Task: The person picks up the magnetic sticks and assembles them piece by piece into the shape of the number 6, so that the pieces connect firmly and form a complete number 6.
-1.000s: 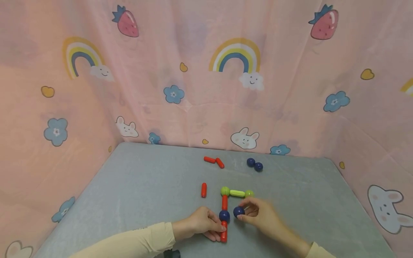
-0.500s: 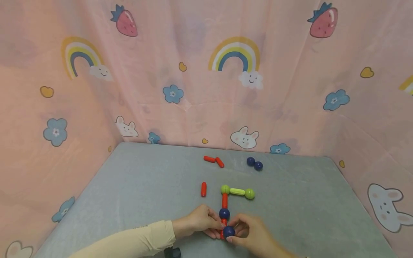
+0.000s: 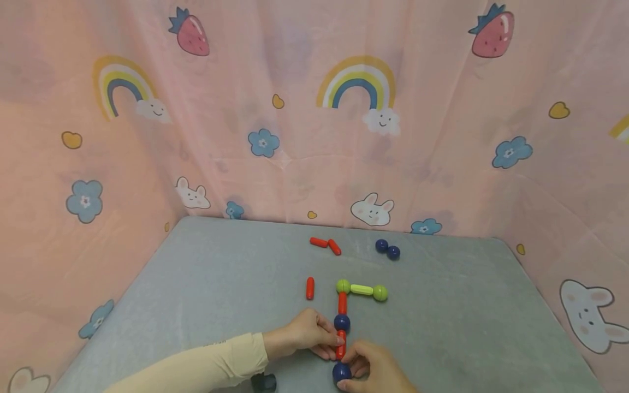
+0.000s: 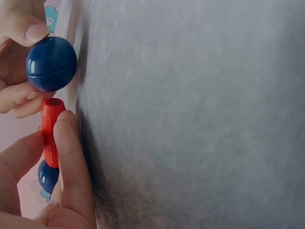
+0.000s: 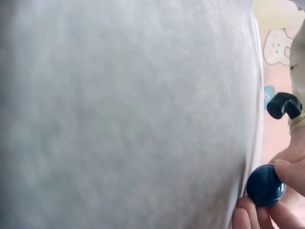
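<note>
Between thumb and fingers, my left hand (image 3: 314,334) pinches a red rod (image 3: 341,345) whose far end meets a blue ball (image 3: 342,322). Beyond that ball, another red rod (image 3: 342,303) leads to a green ball (image 3: 343,286), from which a light green rod (image 3: 361,290) runs right to a second green ball (image 3: 380,293). My right hand (image 3: 374,370) holds a separate blue ball (image 3: 341,373) at the near end of the chain. In the left wrist view a small gap shows between this held ball (image 4: 51,64) and the open end of the pinched red rod (image 4: 51,129).
A loose red rod (image 3: 310,288) lies left of the chain. Farther back are two red rods (image 3: 326,245) end to end and two blue balls (image 3: 387,249) side by side. Patterned pink cloth (image 3: 295,180) hangs behind the grey table (image 3: 236,267).
My right hand has carried its blue ball from the right of the chain toward me, to the near end of the red rod. My left hand keeps its pinch and has shifted slightly away.
</note>
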A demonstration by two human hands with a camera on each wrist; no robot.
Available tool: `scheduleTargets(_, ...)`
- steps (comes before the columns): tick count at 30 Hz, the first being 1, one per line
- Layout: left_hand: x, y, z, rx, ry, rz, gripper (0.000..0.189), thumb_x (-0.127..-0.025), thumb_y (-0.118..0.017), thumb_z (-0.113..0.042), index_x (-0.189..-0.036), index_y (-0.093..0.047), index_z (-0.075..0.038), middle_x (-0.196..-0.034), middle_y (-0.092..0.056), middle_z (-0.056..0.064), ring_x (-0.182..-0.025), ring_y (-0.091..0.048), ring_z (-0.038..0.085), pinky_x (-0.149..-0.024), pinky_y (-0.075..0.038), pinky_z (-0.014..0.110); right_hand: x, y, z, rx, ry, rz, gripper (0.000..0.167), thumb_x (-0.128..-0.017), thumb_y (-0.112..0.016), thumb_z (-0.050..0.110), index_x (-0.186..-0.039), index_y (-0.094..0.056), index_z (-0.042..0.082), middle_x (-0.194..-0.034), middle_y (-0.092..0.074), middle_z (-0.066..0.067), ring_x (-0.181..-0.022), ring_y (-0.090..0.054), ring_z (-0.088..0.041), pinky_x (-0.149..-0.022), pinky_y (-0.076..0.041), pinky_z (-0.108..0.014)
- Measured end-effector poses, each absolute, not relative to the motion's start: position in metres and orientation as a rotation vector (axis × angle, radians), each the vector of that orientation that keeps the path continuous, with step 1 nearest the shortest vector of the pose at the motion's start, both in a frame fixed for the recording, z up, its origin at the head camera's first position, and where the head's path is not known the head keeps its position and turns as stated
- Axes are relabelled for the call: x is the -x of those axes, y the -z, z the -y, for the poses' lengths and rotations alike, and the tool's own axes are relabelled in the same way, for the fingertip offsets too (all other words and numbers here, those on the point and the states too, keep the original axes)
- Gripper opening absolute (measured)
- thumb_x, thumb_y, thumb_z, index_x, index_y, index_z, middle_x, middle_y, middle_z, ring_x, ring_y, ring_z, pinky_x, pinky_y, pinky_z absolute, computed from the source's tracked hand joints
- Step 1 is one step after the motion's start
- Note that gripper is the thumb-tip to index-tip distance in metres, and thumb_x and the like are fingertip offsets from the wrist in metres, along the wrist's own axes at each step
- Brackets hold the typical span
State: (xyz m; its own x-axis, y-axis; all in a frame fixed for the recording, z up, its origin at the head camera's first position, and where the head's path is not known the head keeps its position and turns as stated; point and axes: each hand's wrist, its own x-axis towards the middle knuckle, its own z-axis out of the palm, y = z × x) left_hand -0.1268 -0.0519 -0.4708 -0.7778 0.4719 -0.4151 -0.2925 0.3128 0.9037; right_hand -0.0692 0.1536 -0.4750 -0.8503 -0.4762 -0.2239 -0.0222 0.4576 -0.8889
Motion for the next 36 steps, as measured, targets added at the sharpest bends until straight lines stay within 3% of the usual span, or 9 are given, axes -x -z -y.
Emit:
scheduleTargets(15,0.1268,0.468,0.0531,-0.161,-1.535,-1.915,0.009,-0.085,-0.076,-0.009,-0.086,-0.077,0.0,-0.071,-0.075,0.011,-0.055,-0.066,0.005,-0.054,-0.058,0.022,0.0695,0.4764,-0.1469,0.199,1.318,-2.346,0.035,-0.074,-0.087,0.018,-0.096,-0.063,0.008,-0.087,-0.066,0.0,-0.079,-0.061,-0.014,-0.068,-0.056,-0.029)
scheduleTargets(30,0.1267,0.4694,0.0526,-0.166,-1.535,-1.929,0.012,-0.085,-0.076,-0.01,-0.088,-0.077,0.001,-0.076,-0.075,0.018,-0.054,-0.065,0.006,-0.053,-0.058,0.023,0.0731,0.4769,-0.1469,0.21,1.307,-2.345,0.036,-0.075,-0.087,0.02,-0.097,-0.062,0.007,-0.087,-0.065,0.0,-0.077,-0.061,-0.012,-0.066,-0.056,-0.026)
scheduleTargets(36,0.1261,0.4707,0.054,-0.182,-1.533,-1.92,0.011,-0.087,-0.074,-0.01,-0.088,-0.077,0.001,-0.074,-0.076,0.015,-0.054,-0.066,0.006,-0.053,-0.058,0.022,0.0739,0.4777,-0.1486,0.244,1.324,-2.328,0.036,-0.076,-0.086,0.021,-0.098,-0.062,0.006,-0.087,-0.065,-0.001,-0.077,-0.061,-0.013,-0.065,-0.055,-0.024)
